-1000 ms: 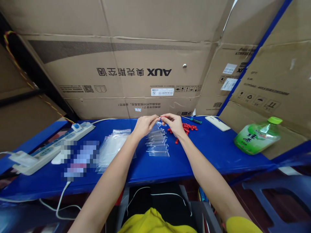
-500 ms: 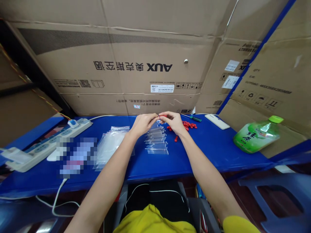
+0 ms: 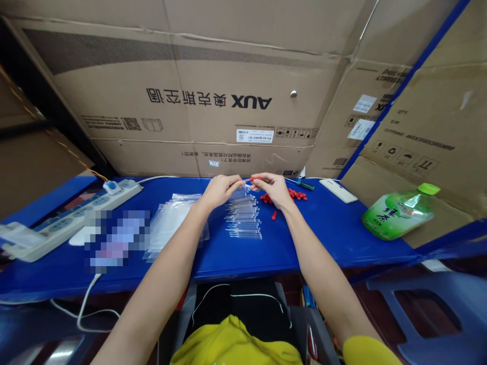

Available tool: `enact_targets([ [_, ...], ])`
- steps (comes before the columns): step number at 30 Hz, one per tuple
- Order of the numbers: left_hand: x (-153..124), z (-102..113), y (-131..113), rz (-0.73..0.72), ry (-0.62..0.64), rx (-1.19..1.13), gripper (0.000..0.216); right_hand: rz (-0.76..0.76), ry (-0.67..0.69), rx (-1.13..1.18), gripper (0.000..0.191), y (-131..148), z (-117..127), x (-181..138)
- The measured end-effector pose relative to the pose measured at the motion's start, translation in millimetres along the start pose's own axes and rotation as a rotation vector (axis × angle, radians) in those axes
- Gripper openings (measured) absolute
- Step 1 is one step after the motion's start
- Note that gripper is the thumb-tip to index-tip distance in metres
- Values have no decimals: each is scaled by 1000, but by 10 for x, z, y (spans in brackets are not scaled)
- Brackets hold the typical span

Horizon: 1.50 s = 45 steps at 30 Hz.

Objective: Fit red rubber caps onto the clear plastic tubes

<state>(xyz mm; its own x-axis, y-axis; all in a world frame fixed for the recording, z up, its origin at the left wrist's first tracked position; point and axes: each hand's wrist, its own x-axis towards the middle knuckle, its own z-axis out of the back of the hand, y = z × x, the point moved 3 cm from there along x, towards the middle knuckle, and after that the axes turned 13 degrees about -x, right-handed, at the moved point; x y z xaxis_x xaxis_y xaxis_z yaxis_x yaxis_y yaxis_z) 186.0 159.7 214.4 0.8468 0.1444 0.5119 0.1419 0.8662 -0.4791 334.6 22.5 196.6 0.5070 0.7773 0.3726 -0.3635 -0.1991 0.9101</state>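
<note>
My left hand (image 3: 222, 192) is closed over the far end of the tube pile, its fingertips pinching a thin clear dropper tube (image 3: 247, 180). Beside it, my right hand (image 3: 276, 191) pinches a red rubber bulb (image 3: 255, 179) between thumb and fingers. Tube and bulb meet or nearly meet; the join is too small to make out. Below the hands lies a stack of clear tubes (image 3: 244, 218), side by side on the blue table (image 3: 304, 243). Loose red bulbs (image 3: 297, 195) are heaped behind my right wrist, with a single bulb (image 3: 274, 215) nearer me.
Clear zip bags (image 3: 173, 223) lie left of the tubes, partly under my left forearm. Further left are a blurred-out phone (image 3: 122, 238) and a power strip (image 3: 83, 218). A screwdriver (image 3: 306, 186), a white phone (image 3: 338, 190) and a green bottle (image 3: 397, 213) are on the right.
My hands have moved slightly apart, the left one shifting left, so the clear tube now shows between them. The rest of the scene has only shifted a little with my head.
</note>
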Motion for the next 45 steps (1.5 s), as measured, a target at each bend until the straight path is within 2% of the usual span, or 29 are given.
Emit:
enact_targets([
  [10, 13, -33, 15, -60, 93, -163, 43, -43, 56, 16, 48, -65, 22, -18],
  [21, 23, -82, 25, -80, 87, -155, 39, -38, 93, 26, 45, -101, -30, -24],
  [29, -9, -32, 105, -1, -21, -14, 39, -43, 72, 1, 45, -94, 77, -9],
  [35, -10, -10, 63, 17, -1, -117, 44, -13, 50, 9, 45, -73, 68, -14],
  [45, 2, 3, -42, -19, 8, -271, 40, -32, 51, 58, 46, -90, 12, -43],
])
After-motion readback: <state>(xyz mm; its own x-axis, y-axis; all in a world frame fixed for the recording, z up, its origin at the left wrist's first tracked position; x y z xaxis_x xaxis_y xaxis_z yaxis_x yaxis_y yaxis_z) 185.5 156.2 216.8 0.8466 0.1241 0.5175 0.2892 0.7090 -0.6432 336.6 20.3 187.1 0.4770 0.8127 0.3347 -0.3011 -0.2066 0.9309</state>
